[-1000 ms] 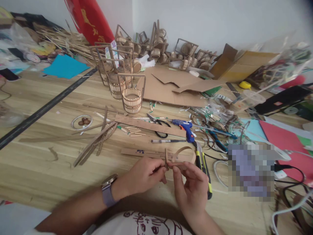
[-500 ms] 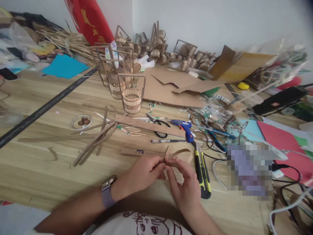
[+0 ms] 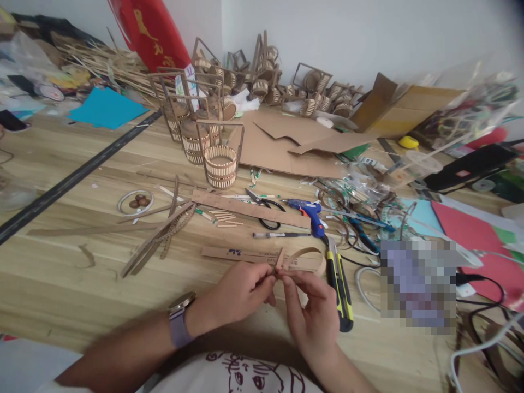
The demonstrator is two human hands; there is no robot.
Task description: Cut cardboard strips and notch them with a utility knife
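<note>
My left hand (image 3: 248, 286) is closed, pinching a narrow brown cardboard strip (image 3: 280, 257) between thumb and fingers. Fingertips of my right hand (image 3: 313, 305) press on the same strip, almost touching the left ones. A curved length of strip loops out above my right fingers; whether it is one piece with the upright part I cannot tell. Just beyond my hands lies a flat cardboard strip (image 3: 221, 252) with printing on it. A yellow and black utility knife (image 3: 340, 289) rests right of my right hand. Fingers hide the spot where the strip is held.
Small stick-sided baskets (image 3: 221, 169) with tall handles stand beyond. Scissors (image 3: 268, 210), a blue glue gun (image 3: 311, 215) and a pen (image 3: 282, 235) lie mid-table. Loose brown strips (image 3: 159, 240) spread at left. Cardboard sheets (image 3: 295, 144) and a ring holding brown beads (image 3: 140, 202) are farther off.
My right hand has shifted slightly right and its fingers have straightened a little. More of the strip and its loop shows above the fingertips. The table things stay put.
</note>
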